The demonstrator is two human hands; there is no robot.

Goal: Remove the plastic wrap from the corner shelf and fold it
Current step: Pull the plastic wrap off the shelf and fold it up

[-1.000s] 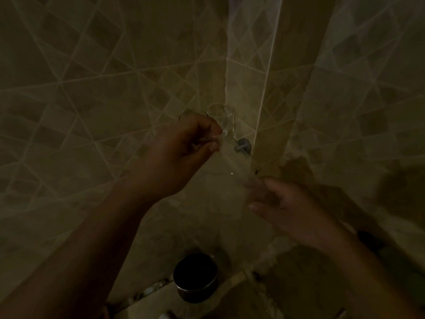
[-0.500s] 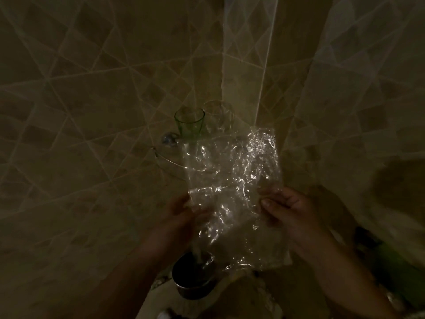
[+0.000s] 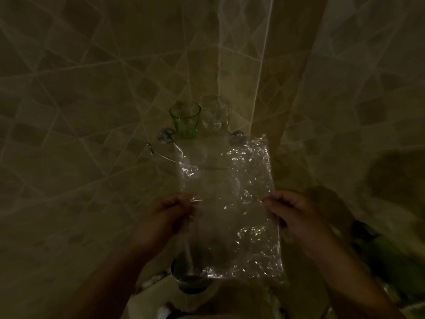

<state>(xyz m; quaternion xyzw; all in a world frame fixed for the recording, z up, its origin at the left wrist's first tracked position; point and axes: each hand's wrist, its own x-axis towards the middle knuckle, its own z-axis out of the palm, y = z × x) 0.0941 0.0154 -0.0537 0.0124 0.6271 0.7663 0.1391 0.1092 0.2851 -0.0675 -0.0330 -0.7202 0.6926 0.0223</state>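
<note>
A: Grip first. What have the hands got?

B: Left hand (image 3: 171,209) pinches the left edge of the plastic wrap (image 3: 230,208), about midway down the sheet, fingers (image 3: 193,200) curled onto it. Right hand (image 3: 291,209) pinches the right edge at roughly the same height. Both are closed on the sheet.

A: State of the sheet?

B: Spread flat between the two hands, held out in the air in front of the person. Clear, crinkled, catching small glints. Roughly rectangular, taller than wide. Top edge reaches up in front of the corner shelf (image 3: 161,155); bottom edge hangs below the hands.

A: So it is off the shelf?

B: It is in the hands. Whether the top edge touches the shelf rail, cannot tell; it overlaps it in this view.

A: And the shelf itself?

B: Thin curved rail, fixed in the corner where two tiled walls (image 3: 80,88) meet, with a metal mount (image 3: 164,135) on the left and another (image 3: 236,137) on the right. Two tumblers stand on it side by side: a green glass (image 3: 185,120) on the left, a clear glass (image 3: 215,113) just beside it on the right.

A: Below?

B: A dark round container (image 3: 190,278) sits low down, seen partly through the bottom of the wrap. Light is very dim; details there are hard to make out.
</note>
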